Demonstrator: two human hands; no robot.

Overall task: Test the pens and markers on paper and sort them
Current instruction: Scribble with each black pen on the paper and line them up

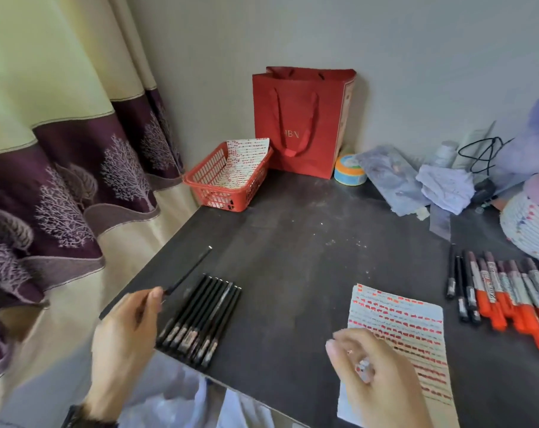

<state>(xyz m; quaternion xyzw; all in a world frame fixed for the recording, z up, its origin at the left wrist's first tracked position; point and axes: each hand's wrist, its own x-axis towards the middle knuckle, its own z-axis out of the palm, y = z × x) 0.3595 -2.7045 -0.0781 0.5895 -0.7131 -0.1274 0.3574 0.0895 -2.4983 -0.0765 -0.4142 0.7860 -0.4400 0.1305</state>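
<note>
My left hand [124, 338] pinches a thin black pen [189, 270] by its near end, and the pen points away over the table's left edge. Just right of it, several black pens [200, 319] lie side by side in a neat row. A sheet of paper [397, 332] covered with red test strokes lies at the front right. My right hand [376, 378] hovers over the sheet's near left corner with fingers curled; a small object shows between them, but I cannot tell what it is. Red-and-grey markers [508, 291] and a few black pens [461, 288] lie at the right edge.
A red plastic basket [212, 186] holding a marked sheet stands at the back left of the dark table [292, 248]. Behind it stands a red paper bag [302, 122]. A tape roll [350, 169], crumpled wrappers and cables crowd the back right. A curtain hangs left.
</note>
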